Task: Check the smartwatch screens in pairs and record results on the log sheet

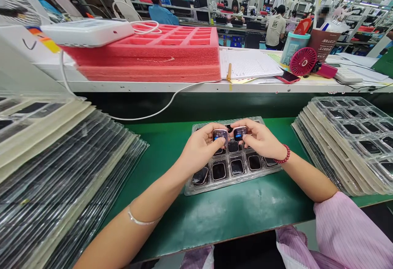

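My left hand point(204, 144) is closed on a smartwatch body point(220, 134) with its screen lit, the thumb lying on the glass. Beside it, my right hand point(259, 138) grips a second smartwatch body point(239, 132), also lit, with its thumb at the lower edge of the screen. Neither watch has a strap that I can see. Both hands are above a clear plastic tray point(211, 188), whose pockets hold several dark-screened watch bodies point(237, 166). One watch body point(200, 176) at the tray's near left corner sits tilted. My hands cover part of the tray's far rows.
Tall stacks of plastic trays rise at left point(70, 170) and right point(346, 150) on the green table point(245, 211). A shelf point(184, 87) behind carries pink foam point(147, 62), a white device point(89, 31), papers point(248, 64), a pink fan point(303, 61) and a phone point(288, 77). A white cable point(162, 111) hangs below.
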`<state>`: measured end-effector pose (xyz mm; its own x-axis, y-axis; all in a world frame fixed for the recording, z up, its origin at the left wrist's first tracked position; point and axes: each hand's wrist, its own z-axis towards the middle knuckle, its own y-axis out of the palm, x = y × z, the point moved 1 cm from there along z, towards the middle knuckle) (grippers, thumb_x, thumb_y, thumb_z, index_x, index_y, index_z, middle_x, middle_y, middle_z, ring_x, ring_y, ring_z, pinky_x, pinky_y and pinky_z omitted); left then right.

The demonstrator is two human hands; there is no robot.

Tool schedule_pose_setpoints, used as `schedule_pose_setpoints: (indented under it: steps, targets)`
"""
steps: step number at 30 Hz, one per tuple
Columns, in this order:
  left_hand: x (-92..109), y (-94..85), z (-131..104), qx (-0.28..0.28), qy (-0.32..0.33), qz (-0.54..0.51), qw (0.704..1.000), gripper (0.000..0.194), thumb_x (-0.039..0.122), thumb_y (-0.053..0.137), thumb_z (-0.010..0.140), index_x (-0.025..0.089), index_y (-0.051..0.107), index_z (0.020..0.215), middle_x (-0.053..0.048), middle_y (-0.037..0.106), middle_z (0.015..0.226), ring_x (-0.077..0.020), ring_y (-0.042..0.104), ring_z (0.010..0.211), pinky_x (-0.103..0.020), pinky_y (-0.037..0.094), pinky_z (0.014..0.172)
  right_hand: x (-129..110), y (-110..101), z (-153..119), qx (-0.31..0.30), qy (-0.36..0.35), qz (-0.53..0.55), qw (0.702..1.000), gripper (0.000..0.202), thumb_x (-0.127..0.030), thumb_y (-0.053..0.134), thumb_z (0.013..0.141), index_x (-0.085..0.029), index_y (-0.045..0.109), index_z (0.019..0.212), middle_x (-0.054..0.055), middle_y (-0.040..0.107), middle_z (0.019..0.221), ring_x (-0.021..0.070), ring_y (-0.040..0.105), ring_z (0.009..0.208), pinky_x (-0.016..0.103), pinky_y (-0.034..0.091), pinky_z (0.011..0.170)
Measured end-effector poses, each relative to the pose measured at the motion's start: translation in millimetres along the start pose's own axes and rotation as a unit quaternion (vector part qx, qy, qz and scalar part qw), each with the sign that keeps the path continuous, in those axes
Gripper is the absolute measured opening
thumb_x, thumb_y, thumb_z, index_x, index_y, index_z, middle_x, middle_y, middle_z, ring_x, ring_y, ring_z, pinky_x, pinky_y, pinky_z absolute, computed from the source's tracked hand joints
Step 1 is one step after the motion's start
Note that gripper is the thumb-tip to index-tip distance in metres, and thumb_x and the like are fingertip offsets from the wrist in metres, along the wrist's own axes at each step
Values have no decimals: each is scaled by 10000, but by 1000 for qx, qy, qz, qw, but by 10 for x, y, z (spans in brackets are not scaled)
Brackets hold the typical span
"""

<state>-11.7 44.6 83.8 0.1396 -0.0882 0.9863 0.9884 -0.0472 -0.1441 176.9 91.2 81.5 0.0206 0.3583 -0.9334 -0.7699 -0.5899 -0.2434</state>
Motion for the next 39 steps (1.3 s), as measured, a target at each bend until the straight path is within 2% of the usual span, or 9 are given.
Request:
schedule_pose_setpoints:
  steps: [4, 7, 9, 14, 17, 20, 25, 29, 39]
  targets:
    - [9, 4, -17, -4, 8, -6, 1000, 498, 275, 746, 689, 187, 599, 1157, -44, 699, 960, -201, 670, 857, -295, 528, 747, 22, -8, 1, 3, 0, 2, 1000, 459, -106, 541, 754, -180, 584, 1205, 64, 672, 1081, 144, 649, 867, 221, 548, 646]
    - [2, -5, -19, -7, -9, -4, 1000, 363, 440, 669, 796, 178, 671, 1047, -46, 699, 856, -180, 647, 699, -263, 482, 583, 45, -21, 8, 4, 35, 33, 999, 290, -217, 524, 852, -157, 623, 1118, 55, 679, 947, 105, 629, 688, 206, 531, 574]
    - [-2, -17, -16, -5, -19, -7, 1000, 424, 531, 601, 842, 167, 688, 1043, -54, 698, 817, -175, 631, 641, -254, 437, 511, 49, -27, 13, 7, 50, 55, 997, 294, -315, 480, 913, -147, 627, 1105, 59, 678, 912, 99, 615, 642, 207, 525, 550]
    - [5, -40, -11, -25, -6, -7, 1000, 649, 315, 750, 727, 198, 541, 1330, -50, 716, 938, -203, 682, 815, -257, 502, 633, 34, -24, 19, 34, 16, 37, 999, 417, -171, 614, 783, -174, 569, 1197, 56, 677, 995, 126, 633, 763, 193, 522, 572]
    - [13, -42, -13, -29, 0, 8, 1000, 393, 407, 642, 829, 161, 653, 1135, -62, 706, 888, -187, 662, 739, -246, 465, 561, 43, -29, 19, 28, 36, 41, 998, 264, -218, 564, 845, -163, 595, 1102, 46, 681, 889, 102, 612, 622, 182, 477, 493]
    - [20, -43, -13, -23, -3, 12, 1000, 404, 467, 574, 871, 155, 664, 1112, -78, 712, 925, -194, 658, 733, -256, 464, 543, 48, -38, 21, 19, 49, 81, 995, 264, -337, 476, 933, -149, 589, 1079, 63, 688, 876, 95, 609, 562, 194, 489, 481]
    - [5, -36, -2, -26, 5, 4, 1000, 452, 274, 676, 748, 162, 608, 1181, -75, 704, 1054, -197, 690, 815, -312, 553, 751, 48, -14, 21, 32, 24, 65, 997, 401, -159, 573, 800, -180, 539, 1198, 64, 677, 1046, 106, 658, 703, 221, 564, 614]
    - [-7, -42, -2, -25, 18, 20, 999, 487, 269, 693, 735, 163, 603, 1201, -80, 702, 1087, -208, 693, 879, -345, 561, 848, 73, 3, 15, 38, -12, 16, 999, 435, -126, 573, 769, -174, 561, 1201, 68, 667, 1086, 131, 677, 791, 255, 582, 692]
    - [43, -48, -25, -20, 14, 22, 999, 291, 376, 676, 791, 181, 698, 1005, -33, 716, 835, -178, 674, 679, -274, 553, 624, 33, 20, 15, 8, -4, 57, 998, 218, -226, 540, 891, -141, 586, 1086, 43, 658, 929, 75, 607, 648, 208, 571, 614]
